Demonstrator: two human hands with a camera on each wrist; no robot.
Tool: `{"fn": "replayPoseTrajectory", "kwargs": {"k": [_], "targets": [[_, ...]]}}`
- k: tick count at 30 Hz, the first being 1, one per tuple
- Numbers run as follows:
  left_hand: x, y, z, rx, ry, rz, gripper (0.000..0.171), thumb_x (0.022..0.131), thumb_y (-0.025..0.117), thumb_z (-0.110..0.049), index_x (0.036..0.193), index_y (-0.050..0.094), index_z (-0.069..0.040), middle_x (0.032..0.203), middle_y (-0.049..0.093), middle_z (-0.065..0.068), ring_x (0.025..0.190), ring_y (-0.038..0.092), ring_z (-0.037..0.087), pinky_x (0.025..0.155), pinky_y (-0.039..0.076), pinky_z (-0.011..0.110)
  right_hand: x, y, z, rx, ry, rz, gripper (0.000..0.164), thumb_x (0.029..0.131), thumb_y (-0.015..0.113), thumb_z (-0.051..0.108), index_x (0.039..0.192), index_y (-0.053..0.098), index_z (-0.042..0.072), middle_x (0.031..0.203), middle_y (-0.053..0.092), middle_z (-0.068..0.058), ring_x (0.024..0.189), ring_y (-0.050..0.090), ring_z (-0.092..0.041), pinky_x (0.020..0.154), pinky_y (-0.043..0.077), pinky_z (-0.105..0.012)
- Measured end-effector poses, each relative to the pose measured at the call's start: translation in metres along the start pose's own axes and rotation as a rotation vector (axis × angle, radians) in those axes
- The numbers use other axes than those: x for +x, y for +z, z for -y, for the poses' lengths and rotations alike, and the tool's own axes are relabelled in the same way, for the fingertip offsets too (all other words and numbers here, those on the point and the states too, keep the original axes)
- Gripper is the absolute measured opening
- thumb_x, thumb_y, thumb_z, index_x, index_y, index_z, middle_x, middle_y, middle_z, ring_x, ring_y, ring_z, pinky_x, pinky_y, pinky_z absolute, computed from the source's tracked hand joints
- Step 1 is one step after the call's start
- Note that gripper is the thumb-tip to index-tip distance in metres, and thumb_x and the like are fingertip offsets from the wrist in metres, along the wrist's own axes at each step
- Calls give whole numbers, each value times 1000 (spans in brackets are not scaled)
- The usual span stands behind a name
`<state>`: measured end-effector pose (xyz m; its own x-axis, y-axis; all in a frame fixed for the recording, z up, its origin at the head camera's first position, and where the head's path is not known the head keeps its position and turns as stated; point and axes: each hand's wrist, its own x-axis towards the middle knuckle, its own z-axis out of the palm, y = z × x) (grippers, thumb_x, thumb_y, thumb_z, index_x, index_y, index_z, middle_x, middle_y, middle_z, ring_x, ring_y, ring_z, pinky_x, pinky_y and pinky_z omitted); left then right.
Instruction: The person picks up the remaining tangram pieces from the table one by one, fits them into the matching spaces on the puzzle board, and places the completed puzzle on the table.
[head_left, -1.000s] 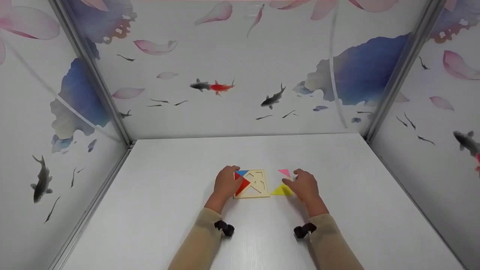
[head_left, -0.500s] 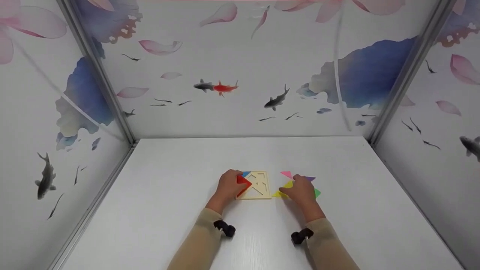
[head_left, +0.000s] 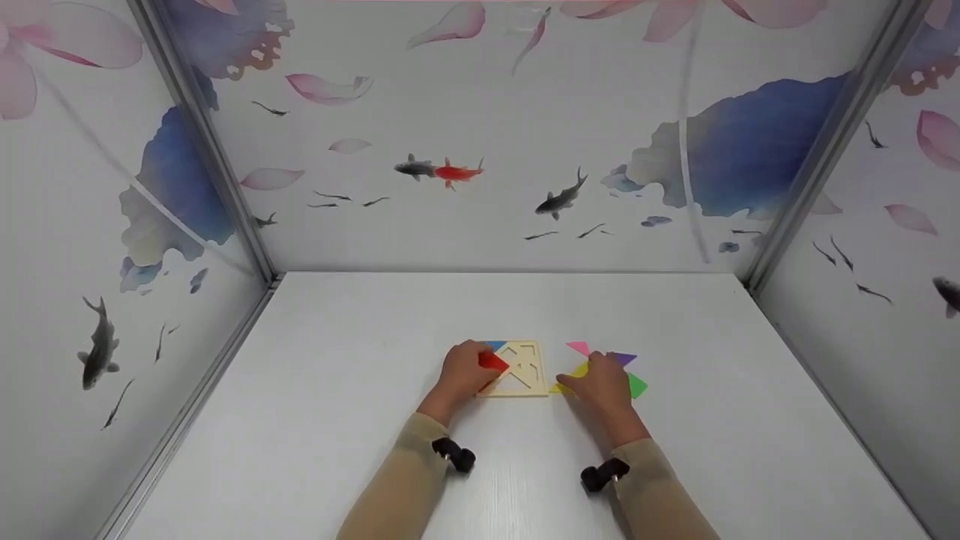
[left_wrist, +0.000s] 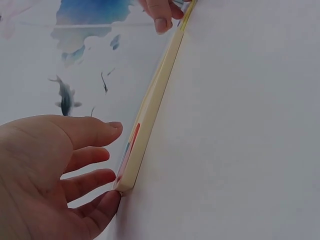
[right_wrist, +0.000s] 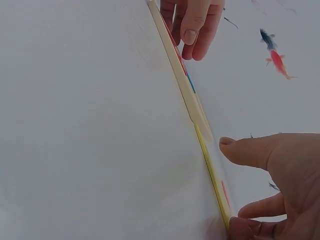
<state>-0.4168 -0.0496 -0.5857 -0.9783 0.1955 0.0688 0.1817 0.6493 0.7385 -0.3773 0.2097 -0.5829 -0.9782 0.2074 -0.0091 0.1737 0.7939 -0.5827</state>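
A square wooden tangram board lies on the table. In its left side sit a red triangle and a blue piece. My left hand spans the board's left edge and covers part of the red triangle. In the left wrist view its fingers are loosely spread, the lowest touching the board's corner. Right of the board, my right hand is over a yellow triangle. The right wrist view shows fingertips at the triangle's near end, the thumb held apart from it.
Around my right hand lie a pink triangle, a purple piece and a green piece. Shaped recesses show in the board's middle and right. Printed walls enclose the white table at the back and sides.
My right hand has moved left and down over the yellow triangle, uncovering the purple and green pieces. My left hand now covers more of the red triangle. The head view has shifted slightly.
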Motion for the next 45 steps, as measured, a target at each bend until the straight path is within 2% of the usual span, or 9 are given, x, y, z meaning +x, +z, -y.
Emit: {"fn": "replayPoseTrajectory", "kwargs": {"k": [4,13,17,23,27,31,35,39,45], "targets": [[2,1,0,27,-23,21,45,93,78,-16,136,70,-6,138,66,11,127,57,29,115,48,47,1,1,-2,-13,2,2,75,90,83,35,143,55,-10,136,61,-30,116,64,-39,109,53,-56],[2,0,1,92,25,52,43,88,80,-12,130,74,-5,133,66,10,122,56,28,110,50,46,-2,-3,0,1,16,41,65,90,81,21,143,56,-7,134,59,-27,120,62,-41,111,50,-58],[3,-1,1,99,18,80,38,94,77,-19,129,74,-6,131,66,9,120,56,26,108,51,45,-4,-4,2,9,37,54,65,90,79,21,144,55,-7,138,59,-28,125,62,-43,113,49,-60],[6,0,3,144,30,84,33,101,71,-19,130,74,-5,131,66,9,122,57,25,110,50,44,-6,-5,4,-19,45,46,67,87,84,24,140,58,-7,129,65,-26,115,65,-40,108,53,-59],[6,0,4,145,18,89,34,100,71,-15,132,73,-5,132,66,10,125,57,26,114,49,44,-5,-6,6,-33,39,60,70,84,88,20,142,57,-6,131,63,-26,116,63,-40,109,52,-59],[8,-1,4,132,46,78,37,96,74,-11,132,72,-4,131,66,13,125,59,29,115,48,46,-4,-7,8,-9,46,74,71,84,87,17,144,54,-3,138,61,-26,121,63,-41,110,52,-58],[10,0,6,119,48,65,41,95,75,-10,135,70,-4,133,66,12,127,60,28,117,47,46,-4,-6,10,-5,39,73,73,83,89,22,143,55,-3,134,61,-26,112,64,-38,105,55,-55],[9,-1,6,116,36,82,42,96,75,-12,137,69,-3,137,65,12,130,59,29,119,46,46,-5,-5,11,-27,26,61,74,80,92,26,138,57,-4,129,61,-25,103,63,-34,100,57,-52],[5,-5,4,115,66,109,36,96,74,-10,130,71,-2,132,67,11,124,60,28,116,48,47,-5,-3,10,-25,21,69,74,79,93,20,139,57,-5,132,58,-26,110,64,-36,105,56,-53]]}}
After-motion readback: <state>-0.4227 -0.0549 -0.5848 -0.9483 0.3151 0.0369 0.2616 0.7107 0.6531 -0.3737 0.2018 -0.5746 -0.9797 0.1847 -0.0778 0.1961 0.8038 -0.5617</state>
